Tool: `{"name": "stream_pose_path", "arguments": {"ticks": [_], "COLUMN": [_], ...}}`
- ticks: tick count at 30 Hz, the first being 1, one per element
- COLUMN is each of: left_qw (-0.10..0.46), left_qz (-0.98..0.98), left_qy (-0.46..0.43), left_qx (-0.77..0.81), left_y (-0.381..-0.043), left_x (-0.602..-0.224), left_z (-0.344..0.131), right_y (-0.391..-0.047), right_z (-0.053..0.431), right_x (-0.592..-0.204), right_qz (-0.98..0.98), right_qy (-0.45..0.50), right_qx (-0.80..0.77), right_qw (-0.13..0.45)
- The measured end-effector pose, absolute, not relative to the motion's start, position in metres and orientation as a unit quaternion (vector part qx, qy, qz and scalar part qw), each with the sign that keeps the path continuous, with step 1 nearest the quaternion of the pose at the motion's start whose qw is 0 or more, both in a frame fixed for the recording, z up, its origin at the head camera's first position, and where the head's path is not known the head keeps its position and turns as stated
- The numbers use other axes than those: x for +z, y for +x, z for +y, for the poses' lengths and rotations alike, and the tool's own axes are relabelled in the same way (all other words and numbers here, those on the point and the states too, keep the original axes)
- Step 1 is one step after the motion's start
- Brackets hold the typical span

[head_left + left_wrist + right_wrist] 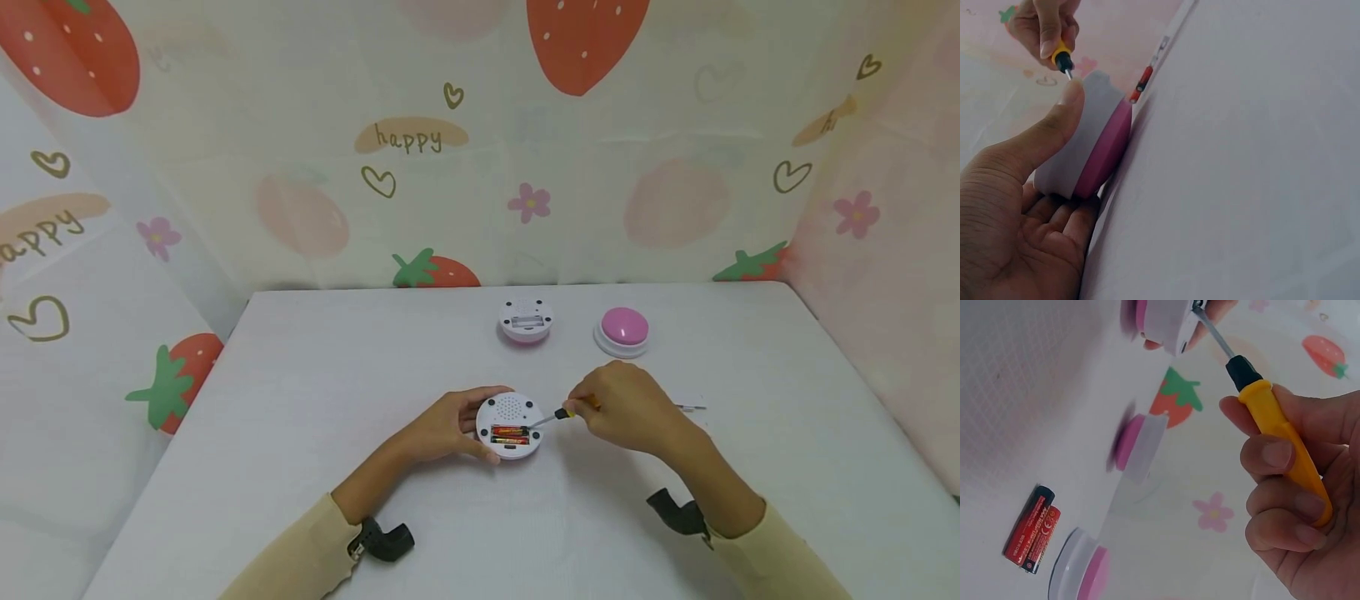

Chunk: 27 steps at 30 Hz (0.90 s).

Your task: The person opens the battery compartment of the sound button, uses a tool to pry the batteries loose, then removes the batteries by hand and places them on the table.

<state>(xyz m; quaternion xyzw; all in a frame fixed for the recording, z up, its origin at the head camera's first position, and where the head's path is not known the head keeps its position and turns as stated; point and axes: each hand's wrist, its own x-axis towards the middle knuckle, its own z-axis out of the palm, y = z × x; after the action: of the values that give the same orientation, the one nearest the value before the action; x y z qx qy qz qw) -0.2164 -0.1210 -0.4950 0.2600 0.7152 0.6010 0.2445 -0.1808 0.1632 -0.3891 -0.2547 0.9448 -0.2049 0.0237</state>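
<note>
My left hand holds a round push-button device upside down, thumb and fingers at its rim. Its white base faces up, and two red batteries lie in its open compartment. Below the base shows the pink dome in the left wrist view. A yellow-handled screwdriver is in my right hand, fingers wrapped around the handle. The screwdriver's metal shaft slants down to the left, its tip at the right end of the battery compartment.
Farther back lies a second upside-down button device with its battery compartment uncovered and bare. Right of it stands another button, pink side up. Loose red batteries rest on the table. A thin metallic piece shows behind my right wrist.
</note>
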Motion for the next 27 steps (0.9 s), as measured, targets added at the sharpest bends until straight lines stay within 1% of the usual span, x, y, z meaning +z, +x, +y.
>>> {"name": "stream_pose_path", "arguments": {"ticks": [5,13,27], "left_qw": [0.242,0.244,0.242], "left_qz": [0.715,0.714,0.710], "left_qy": [0.262,0.256,0.266], "left_qx": [0.602,0.605,0.606], "left_y": [-0.2164,-0.2160,-0.2152], "left_x": [-0.4961,-0.4959,-0.4959], "left_z": [-0.1210,-0.1210,-0.1209], "right_y": [-0.1813,-0.1815,-0.1786], "right_z": [0.1632,0.1652,0.1681], "right_x": [-0.3902,-0.3871,-0.3805], "right_qz": [0.946,0.948,0.951], "right_qy": [-0.257,-0.254,-0.261], "right_qx": [-0.198,-0.190,-0.163], "right_qw": [0.022,0.039,0.033]}}
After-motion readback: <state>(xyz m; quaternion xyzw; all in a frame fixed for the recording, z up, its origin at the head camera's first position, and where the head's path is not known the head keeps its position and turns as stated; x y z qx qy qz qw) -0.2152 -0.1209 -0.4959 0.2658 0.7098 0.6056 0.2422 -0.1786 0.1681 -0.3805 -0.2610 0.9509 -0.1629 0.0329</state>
